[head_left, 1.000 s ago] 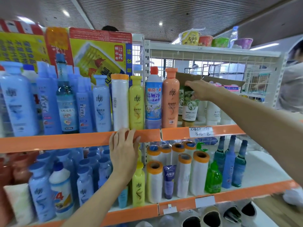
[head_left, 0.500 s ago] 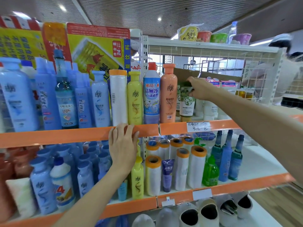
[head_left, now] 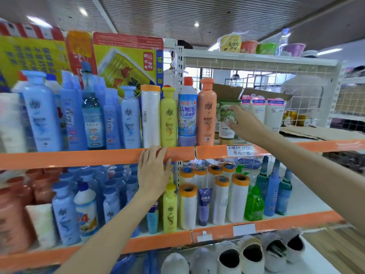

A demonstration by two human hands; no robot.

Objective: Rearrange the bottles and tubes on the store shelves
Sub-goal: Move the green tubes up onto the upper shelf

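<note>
Two hands are working the upper shelf point(head_left: 79, 158). Starting at the left, blue bottles point(head_left: 42, 113) are crowding that end, followed by a white roll point(head_left: 151, 117), a yellow bottle point(head_left: 168, 117), a blue-and-white bottle point(head_left: 187, 115) and an orange bottle point(head_left: 206, 113). The left hand point(head_left: 153, 173) is resting flat on the orange shelf edge below the roll and yellow bottle, fingers straight, gripping nothing. Just right of the orange bottle, a green tube point(head_left: 227, 119) is standing upright, cap down, its long axis vertical. The right hand point(head_left: 244, 123) is reaching in from the right, and its fingertips point(head_left: 230, 110) are touching the tube's face, thumb low and fingers high; the fingers are spread and only lightly bent, so whether a real pinch is closing on it I cannot tell. The tube is lying immediately left of that hand, making the right hand far the nearer one. White tubes point(head_left: 264, 111) are standing farther right.

Compared with a second ago, the right hand is sitting lower on the tube, no longer at its top, while the left hand is staying on the edge.
</note>
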